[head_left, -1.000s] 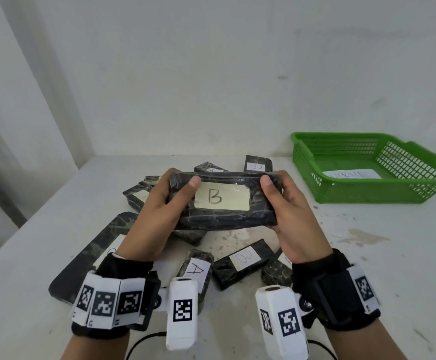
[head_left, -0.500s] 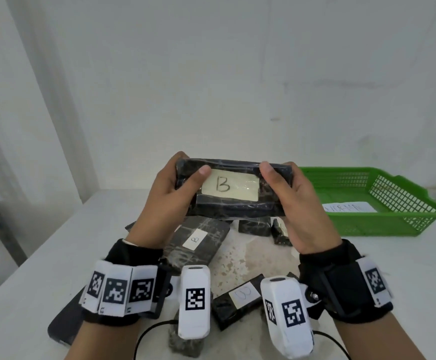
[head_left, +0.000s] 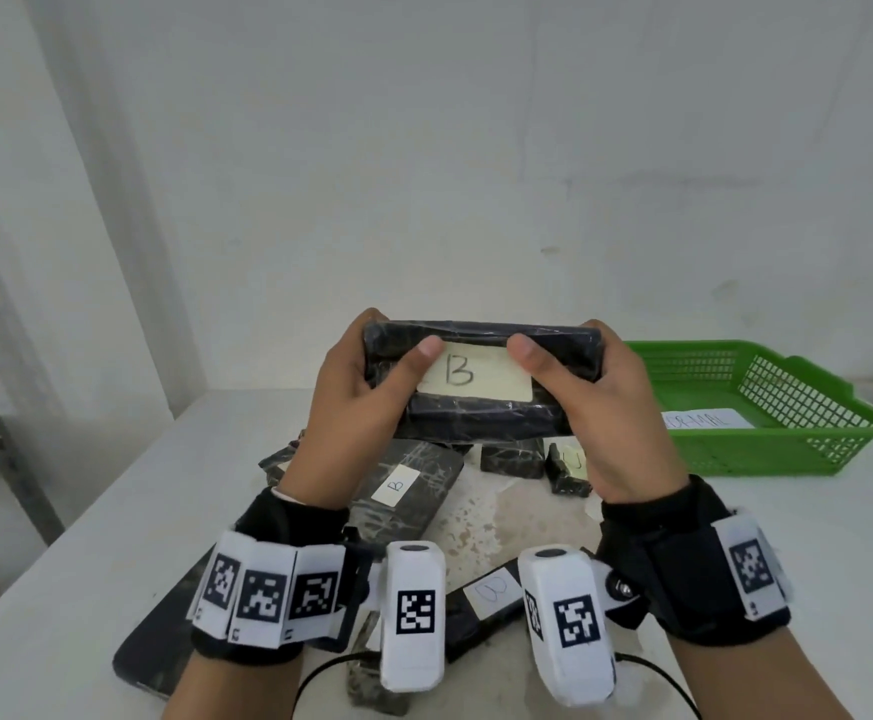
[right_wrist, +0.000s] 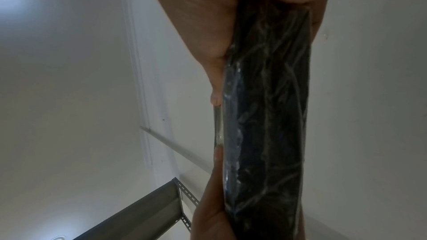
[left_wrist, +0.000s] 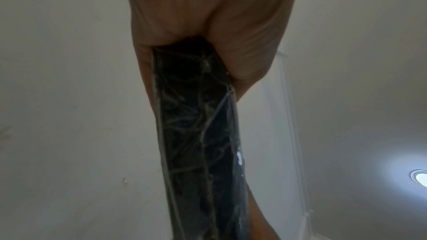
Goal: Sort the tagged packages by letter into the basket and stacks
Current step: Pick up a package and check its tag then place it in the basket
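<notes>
Both hands hold a black wrapped package (head_left: 481, 407) up in front of me, its pale tag reading B facing me. My left hand (head_left: 366, 387) grips its left end, thumb on the front face. The right hand (head_left: 595, 392) grips the right end the same way. Each wrist view looks along the package's dark edge (left_wrist: 198, 134) (right_wrist: 265, 107), held between palm and fingers. Below on the table lie more black packages: a large one tagged B (head_left: 403, 485), a small one (head_left: 569, 467) and another with a white tag (head_left: 486, 600). A green basket (head_left: 787, 449) stands at the right.
The white table (head_left: 86, 589) runs to a wall behind and an edge at the left. A white paper label (head_left: 704, 420) lies inside the basket. A long flat black package (head_left: 164, 652) lies at the lower left. A grey metal shelf frame (right_wrist: 143, 213) shows in the right wrist view.
Both hands have lifted the B package up and away from the pile, and my view has tilted upward. The grip on both ends is unchanged.
</notes>
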Tool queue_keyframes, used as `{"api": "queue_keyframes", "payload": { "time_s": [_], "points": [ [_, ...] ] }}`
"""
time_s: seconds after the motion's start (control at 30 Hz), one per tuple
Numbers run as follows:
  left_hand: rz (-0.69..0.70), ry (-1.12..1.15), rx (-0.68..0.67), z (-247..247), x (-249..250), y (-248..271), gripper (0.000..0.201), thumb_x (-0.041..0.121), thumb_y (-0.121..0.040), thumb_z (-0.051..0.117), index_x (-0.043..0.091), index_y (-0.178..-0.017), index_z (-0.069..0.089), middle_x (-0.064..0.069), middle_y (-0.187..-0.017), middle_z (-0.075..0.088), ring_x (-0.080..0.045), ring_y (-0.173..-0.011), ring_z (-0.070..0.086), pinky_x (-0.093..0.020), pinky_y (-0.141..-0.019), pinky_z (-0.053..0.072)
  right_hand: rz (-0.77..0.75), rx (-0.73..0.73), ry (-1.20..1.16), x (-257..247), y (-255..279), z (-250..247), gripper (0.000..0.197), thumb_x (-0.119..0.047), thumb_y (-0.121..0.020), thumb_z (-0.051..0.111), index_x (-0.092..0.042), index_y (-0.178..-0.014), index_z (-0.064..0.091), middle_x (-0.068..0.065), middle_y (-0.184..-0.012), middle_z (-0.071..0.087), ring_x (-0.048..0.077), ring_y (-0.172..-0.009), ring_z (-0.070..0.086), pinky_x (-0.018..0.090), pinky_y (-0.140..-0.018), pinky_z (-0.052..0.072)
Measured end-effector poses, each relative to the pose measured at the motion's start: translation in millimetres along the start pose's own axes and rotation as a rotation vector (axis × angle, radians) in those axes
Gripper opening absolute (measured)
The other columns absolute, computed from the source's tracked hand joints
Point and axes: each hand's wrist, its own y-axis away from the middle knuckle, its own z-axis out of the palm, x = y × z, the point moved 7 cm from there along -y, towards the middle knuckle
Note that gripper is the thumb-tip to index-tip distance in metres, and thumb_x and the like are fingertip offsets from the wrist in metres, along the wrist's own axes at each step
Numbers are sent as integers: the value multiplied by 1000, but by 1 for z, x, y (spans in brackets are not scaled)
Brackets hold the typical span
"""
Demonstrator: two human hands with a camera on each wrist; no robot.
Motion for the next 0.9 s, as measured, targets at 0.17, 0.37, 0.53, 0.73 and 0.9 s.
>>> {"api": "queue_keyframes", "payload": {
  "time_s": [0.17,0.37,0.53,0.73,0.9],
  "points": [
    [3,-53,-38,-5,7,0,21,36,-80,74,23,-82,58,11,-78,67,-11,-79,68,-32,-72,57,-44,17,-4,-3,4,0,32,-35,-68,78,-17,-80,55,-17,-65,60,4,-66,59,18,-66,49],
    [41,-135,15,-8,13,-1,17,26,-88,71,20,-81,57,11,-76,65,-8,-77,64,-28,-71,54,29,-30,-61,1,4,5,41,-26,-61,81,-12,-94,61,-10,-80,72,6,-80,70,19,-69,55],
    [-33,-127,-110,-5,10,2,25,33,-84,75,21,-98,58,10,-92,72,-6,-92,69,-21,-75,54,4,5,-74,2,6,2,31,-14,-70,81,-9,-89,58,-6,-80,70,7,-78,68,18,-68,53],
    [-17,-86,-48,-10,4,7,20,10,-88,71,24,-88,56,6,-88,71,-15,-90,69,-35,-82,54,93,-103,-47,2,2,2,38,-36,-63,77,-15,-89,58,-5,-84,69,12,-84,67,32,-79,57],
    [-86,-68,-89,-11,-2,11,28,19,-84,77,20,-103,56,3,-98,71,-19,-100,70,-34,-85,57,43,-74,-50,-1,6,0,33,-32,-67,75,-13,-89,59,-12,-72,67,4,-73,64,23,-72,56]
  ]
}}
